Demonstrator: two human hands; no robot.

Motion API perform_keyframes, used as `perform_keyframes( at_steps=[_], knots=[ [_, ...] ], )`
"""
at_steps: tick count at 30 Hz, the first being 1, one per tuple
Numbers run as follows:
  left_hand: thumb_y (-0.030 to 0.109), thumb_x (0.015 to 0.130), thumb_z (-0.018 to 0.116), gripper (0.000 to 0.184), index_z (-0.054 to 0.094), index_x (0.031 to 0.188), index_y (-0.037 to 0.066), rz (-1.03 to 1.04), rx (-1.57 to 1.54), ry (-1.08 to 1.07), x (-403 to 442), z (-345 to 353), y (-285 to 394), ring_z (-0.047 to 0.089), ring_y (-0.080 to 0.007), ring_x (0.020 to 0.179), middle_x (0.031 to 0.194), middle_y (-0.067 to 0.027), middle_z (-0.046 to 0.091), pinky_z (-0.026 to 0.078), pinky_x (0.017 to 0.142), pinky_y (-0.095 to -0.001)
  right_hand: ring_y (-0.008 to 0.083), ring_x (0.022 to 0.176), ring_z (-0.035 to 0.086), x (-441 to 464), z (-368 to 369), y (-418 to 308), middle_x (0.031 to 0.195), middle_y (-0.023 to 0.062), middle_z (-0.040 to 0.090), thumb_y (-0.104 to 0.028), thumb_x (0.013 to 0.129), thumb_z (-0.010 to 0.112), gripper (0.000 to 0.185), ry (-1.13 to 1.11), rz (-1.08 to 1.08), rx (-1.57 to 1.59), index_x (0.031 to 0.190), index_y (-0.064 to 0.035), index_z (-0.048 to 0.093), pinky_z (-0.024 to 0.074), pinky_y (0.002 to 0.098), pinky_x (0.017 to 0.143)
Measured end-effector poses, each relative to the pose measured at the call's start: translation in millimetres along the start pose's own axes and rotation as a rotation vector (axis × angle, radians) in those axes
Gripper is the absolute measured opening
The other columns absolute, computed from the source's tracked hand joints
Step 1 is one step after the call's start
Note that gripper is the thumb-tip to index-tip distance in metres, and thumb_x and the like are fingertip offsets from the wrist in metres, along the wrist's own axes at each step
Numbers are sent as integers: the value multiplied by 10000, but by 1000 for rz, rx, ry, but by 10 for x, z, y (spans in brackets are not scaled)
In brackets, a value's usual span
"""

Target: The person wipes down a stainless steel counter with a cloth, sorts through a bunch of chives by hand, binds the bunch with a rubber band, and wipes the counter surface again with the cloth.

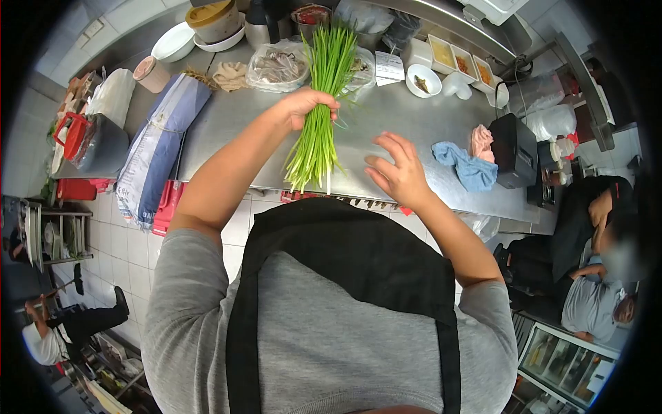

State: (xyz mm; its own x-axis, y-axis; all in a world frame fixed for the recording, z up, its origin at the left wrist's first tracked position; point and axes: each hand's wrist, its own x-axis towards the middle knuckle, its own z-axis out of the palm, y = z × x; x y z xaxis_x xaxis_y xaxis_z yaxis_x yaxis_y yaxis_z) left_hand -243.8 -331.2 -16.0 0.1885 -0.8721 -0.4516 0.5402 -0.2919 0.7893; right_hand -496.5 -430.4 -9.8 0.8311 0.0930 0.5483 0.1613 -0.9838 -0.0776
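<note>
A long bunch of green chives [329, 62] stands out over the steel counter, its pale cut ends pointing toward my apron. My left hand [303, 108] is closed around the bunch near its middle. A thin greenish tie or strand [340, 123] hangs at the bunch's right side by my fingers. To the right of the chives, my right hand [398, 169] hovers over the counter's near edge. Its fingers are curled but apart, holding nothing, and it does not touch the chives.
A bagged bundle [277, 65], a white bowl [423, 81] and a tray of sauces [463, 63] line the counter's back. On the right lie a blue cloth [466, 165] and a black box [516, 150]; on the left, a large sack [160, 131]. Other people stand at both sides.
</note>
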Motion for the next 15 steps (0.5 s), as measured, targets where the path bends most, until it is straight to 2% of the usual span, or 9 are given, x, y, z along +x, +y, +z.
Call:
perform_keyframes(
  at_steps=[4, 7, 10, 13, 15],
  knots=[
    [49, 722, 647, 154, 560, 847, 26, 9, 9, -25, -19, 104, 4, 607, -180, 599, 703, -95, 606, 532, 565, -330, 280, 1026, 496, 303, 93, -29, 1076, 59, 533, -142, 665, 704, 249, 127, -35, 43, 884, -102, 594, 413, 381, 833],
    [58, 713, 662, 138, 577, 813, 17, -2, -12, -95, -21, 131, -37, 605, -178, 601, 700, -95, 605, 523, 552, -325, 279, 971, 507, 431, 253, 4, 1012, 62, 543, -144, 669, 702, 261, 121, 76, 139, 893, -85, 583, 418, 382, 825],
    [66, 709, 671, 134, 588, 799, 10, -7, -54, -143, -66, 157, -61, 608, -181, 608, 691, -93, 604, 521, 545, -320, 280, 950, 504, 446, 479, 39, 977, 62, 542, -137, 682, 694, 219, 185, 81, 303, 853, -72, 574, 414, 390, 827],
    [70, 713, 670, 151, 590, 822, 4, -7, -52, -102, -136, 109, -51, 618, -189, 623, 702, -103, 612, 526, 550, -327, 276, 929, 516, 460, 429, -17, 941, 68, 549, -105, 680, 680, 171, 217, 63, 312, 786, -60, 554, 419, 399, 845],
    [61, 719, 661, 177, 580, 867, 7, -25, -35, -82, -150, 19, -27, 626, -196, 655, 735, -108, 621, 532, 566, -338, 277, 864, 535, 485, 193, -62, 876, 72, 551, -77, 672, 657, 143, 155, -54, 437, 753, -58, 541, 428, 407, 852]
  ],
)
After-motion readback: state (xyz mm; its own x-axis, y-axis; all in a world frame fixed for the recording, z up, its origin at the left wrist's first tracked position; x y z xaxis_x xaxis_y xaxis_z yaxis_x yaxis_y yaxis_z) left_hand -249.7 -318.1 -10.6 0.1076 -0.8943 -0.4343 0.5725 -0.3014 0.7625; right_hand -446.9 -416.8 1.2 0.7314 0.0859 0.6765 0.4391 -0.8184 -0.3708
